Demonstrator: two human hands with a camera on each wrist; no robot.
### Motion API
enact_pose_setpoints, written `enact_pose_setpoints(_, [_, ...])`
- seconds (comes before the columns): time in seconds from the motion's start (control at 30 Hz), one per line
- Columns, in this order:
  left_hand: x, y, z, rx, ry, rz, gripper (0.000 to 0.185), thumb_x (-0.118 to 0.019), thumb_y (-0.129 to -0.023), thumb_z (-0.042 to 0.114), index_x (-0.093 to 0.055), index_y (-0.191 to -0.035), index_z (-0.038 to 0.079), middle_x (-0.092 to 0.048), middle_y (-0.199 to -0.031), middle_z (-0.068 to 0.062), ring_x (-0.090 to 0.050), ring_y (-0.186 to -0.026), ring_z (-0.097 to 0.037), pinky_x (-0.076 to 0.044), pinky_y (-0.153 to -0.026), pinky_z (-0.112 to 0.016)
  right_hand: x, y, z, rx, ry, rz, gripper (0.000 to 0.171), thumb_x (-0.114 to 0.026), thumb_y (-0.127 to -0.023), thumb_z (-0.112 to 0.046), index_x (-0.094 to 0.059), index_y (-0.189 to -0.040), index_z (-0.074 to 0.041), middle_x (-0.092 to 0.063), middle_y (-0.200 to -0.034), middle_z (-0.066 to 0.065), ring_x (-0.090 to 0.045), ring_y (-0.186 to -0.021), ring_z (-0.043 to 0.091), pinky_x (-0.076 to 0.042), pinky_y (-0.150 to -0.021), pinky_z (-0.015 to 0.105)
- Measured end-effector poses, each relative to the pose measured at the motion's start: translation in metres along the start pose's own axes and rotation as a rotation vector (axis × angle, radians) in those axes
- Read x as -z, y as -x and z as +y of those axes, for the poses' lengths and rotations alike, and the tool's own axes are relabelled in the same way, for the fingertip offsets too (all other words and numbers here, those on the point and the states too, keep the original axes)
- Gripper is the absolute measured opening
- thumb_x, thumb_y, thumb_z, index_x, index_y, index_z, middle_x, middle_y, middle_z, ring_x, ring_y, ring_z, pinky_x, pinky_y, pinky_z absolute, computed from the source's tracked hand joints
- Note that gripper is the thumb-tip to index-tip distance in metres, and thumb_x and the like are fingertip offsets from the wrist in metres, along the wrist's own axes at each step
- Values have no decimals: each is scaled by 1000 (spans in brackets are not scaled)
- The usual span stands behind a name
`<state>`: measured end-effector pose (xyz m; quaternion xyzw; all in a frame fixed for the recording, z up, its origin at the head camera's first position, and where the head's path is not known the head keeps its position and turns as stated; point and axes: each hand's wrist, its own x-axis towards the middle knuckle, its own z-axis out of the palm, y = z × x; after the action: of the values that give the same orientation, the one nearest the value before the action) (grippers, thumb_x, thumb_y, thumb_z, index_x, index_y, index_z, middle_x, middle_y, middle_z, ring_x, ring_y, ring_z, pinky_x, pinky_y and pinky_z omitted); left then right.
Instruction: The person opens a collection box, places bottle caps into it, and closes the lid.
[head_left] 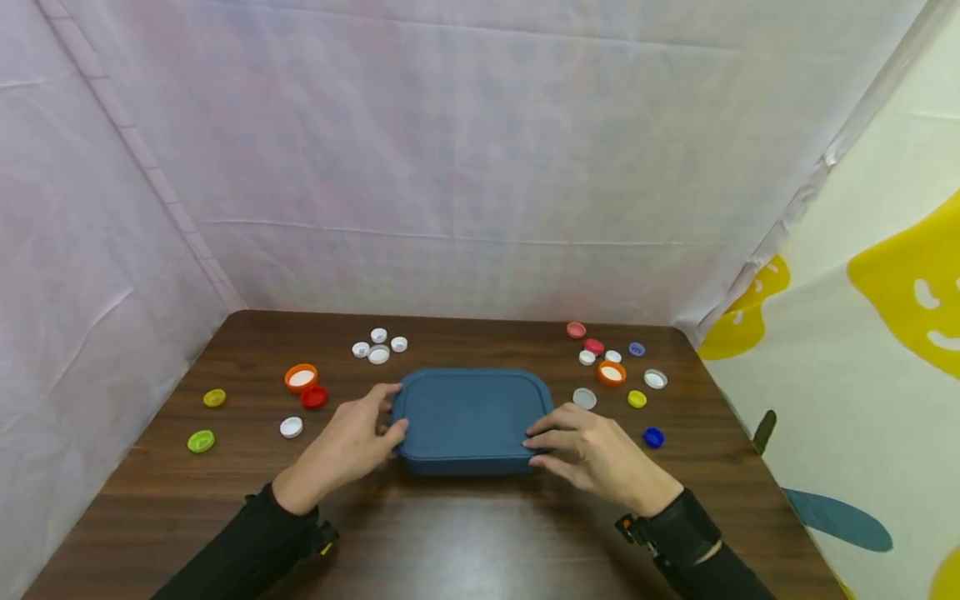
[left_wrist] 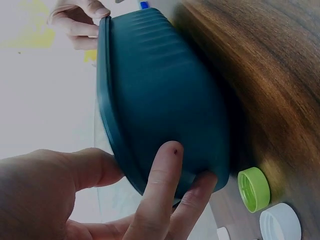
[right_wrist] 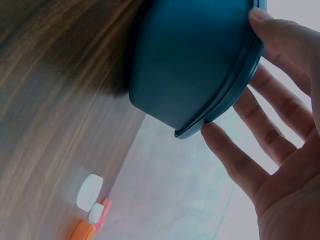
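Note:
A dark blue rectangular box with a fitted lid [head_left: 468, 417] sits on the table in front of me. My left hand [head_left: 348, 442] holds its left end; in the left wrist view the thumb is at the lid's rim and fingertips lie against the box's side wall [left_wrist: 155, 95]. At the right end, my right hand [head_left: 592, 450] grips the edge of the lid. Thumb and fingertips touch the lid's rim [right_wrist: 227, 92] in the right wrist view. The lid covers whatever the box may contain.
Several bottle caps lie left of the box, including a green cap [head_left: 200, 442], a red cap [head_left: 313, 397] and an orange cap [head_left: 302, 378]. More lie right, among them a dark blue cap [head_left: 653, 437]. White cloth [head_left: 450, 167] hangs behind the wooden table [head_left: 465, 542].

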<state>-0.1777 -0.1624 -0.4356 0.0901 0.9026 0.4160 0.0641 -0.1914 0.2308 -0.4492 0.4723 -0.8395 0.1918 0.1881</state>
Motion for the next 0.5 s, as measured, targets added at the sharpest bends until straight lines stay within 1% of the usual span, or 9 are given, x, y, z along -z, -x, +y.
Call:
enact_pose_setpoints(0.1, [-1,0,-1,21,39,-4,68,-75,-113,15,-46,-172,-3,-66,-156,-36,-85,-105,-25,-72,-73,-33,1,-2,0,0,-10,0,28,-101,-94,-24,-91,-120,-21,-85,-125,-6,-77,-115,10,-64,-90,19])
enact_pose_setpoints(0.23, [-1,1,-2,27,34,-8,68,-76,-113,17,-47,-172,-2,-66,-156,-34,-84,-105,-25,-71,-72,-33,2,-2,0,12,-43,8,30,-100,-95,-22,-91,-123,-19,-86,-127,-4,-78,-117,12,-65,-94,20])
enact_pose_setpoints(0.3, [-1,1,-2,23,35,-12,68,-74,-114,18,-46,-172,-2,-66,-156,-34,-84,-106,-24,-71,-72,-33,3,-3,0,17,-59,22,31,-99,-95,-17,-90,-124,-16,-86,-129,-2,-80,-118,15,-65,-96,21])
enact_pose_setpoints(0.4, [0,1,-3,29,47,-15,66,-71,-117,22,-45,-173,-1,-66,-157,-34,-84,-103,-22,-71,-72,-33,5,-5,2,36,-75,56,37,-99,-92,-9,-88,-127,-12,-86,-130,3,-82,-120,20,-66,-98,21])
enact_pose_setpoints(0.5, [3,0,-3,34,46,-12,64,-65,-120,26,-43,-174,-1,-67,-157,-34,-84,-93,-18,-71,-73,-33,8,-9,3,57,-93,95,43,-99,-88,-1,-86,-129,-7,-85,-132,8,-82,-121,25,-66,-101,21])
